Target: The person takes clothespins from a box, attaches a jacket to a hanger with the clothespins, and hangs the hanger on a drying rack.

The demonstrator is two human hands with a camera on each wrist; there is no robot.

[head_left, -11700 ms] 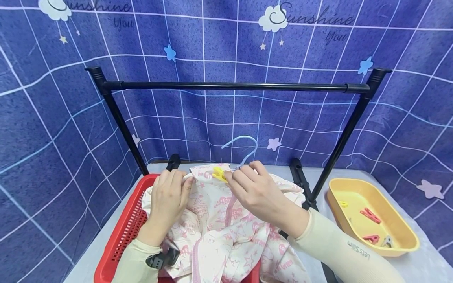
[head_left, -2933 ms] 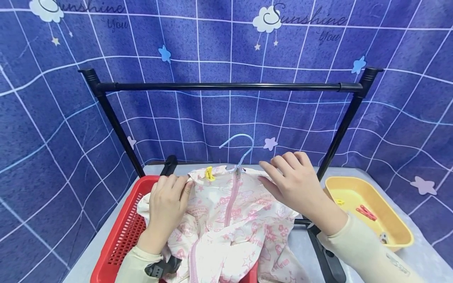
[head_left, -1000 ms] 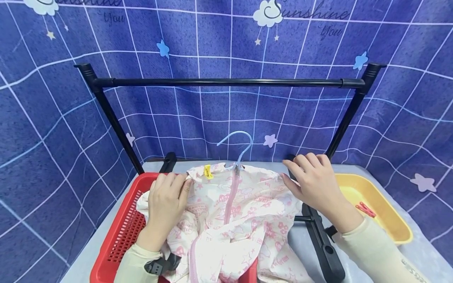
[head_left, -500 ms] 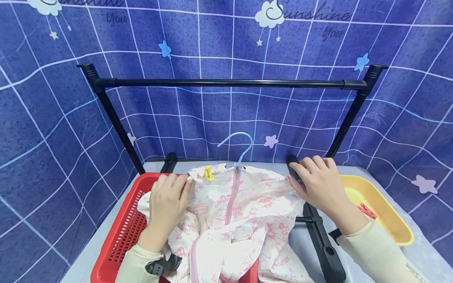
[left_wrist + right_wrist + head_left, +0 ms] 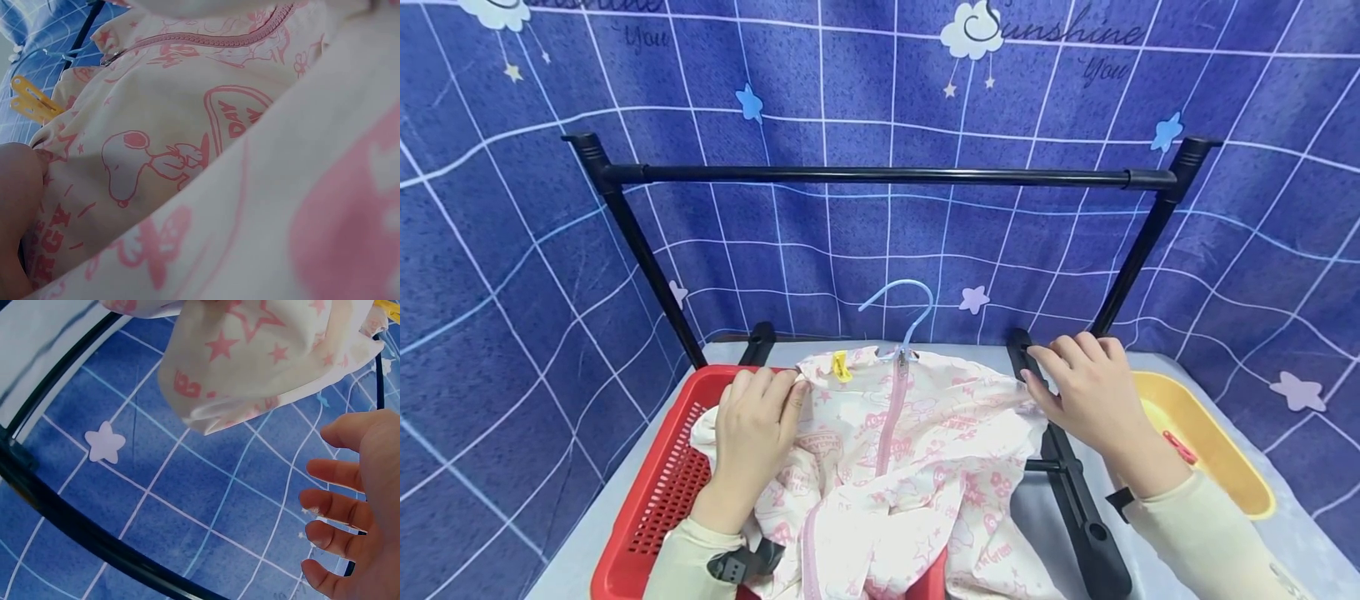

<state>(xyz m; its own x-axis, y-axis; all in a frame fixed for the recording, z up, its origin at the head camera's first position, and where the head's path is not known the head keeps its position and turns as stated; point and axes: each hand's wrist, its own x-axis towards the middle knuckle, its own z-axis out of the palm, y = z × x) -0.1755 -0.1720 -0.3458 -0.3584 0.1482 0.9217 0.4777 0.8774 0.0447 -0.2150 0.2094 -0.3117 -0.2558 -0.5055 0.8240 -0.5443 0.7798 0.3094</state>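
Observation:
A white zip-up jacket (image 5: 925, 433) with pink prints hangs on a light blue hanger (image 5: 932, 302), whose hook rises from the collar. One yellow clothespin (image 5: 841, 367) is clipped near the left shoulder. My left hand (image 5: 751, 429) pinches that shoulder between thumb and fingers; in the left wrist view the clothespin (image 5: 34, 103) sits just beyond the thumb. My right hand (image 5: 1093, 398) is by the right shoulder, holding nothing. The right wrist view has this hand (image 5: 375, 506) with fingers spread, apart from the cloth.
A black rack with a crossbar (image 5: 880, 175) stands behind the jacket. The red basket (image 5: 662, 475) is under its left side. At right, a yellow tray (image 5: 1232, 467) holds a red clothespin (image 5: 1180, 447), partly behind my right forearm. A blue patterned curtain (image 5: 820, 75) closes the back.
Since the oldest frame, my right hand has let go of the yellow clothespin, now clipped on the jacket. It has moved right along the shoulder, slightly farther over the last second. The left hand stays.

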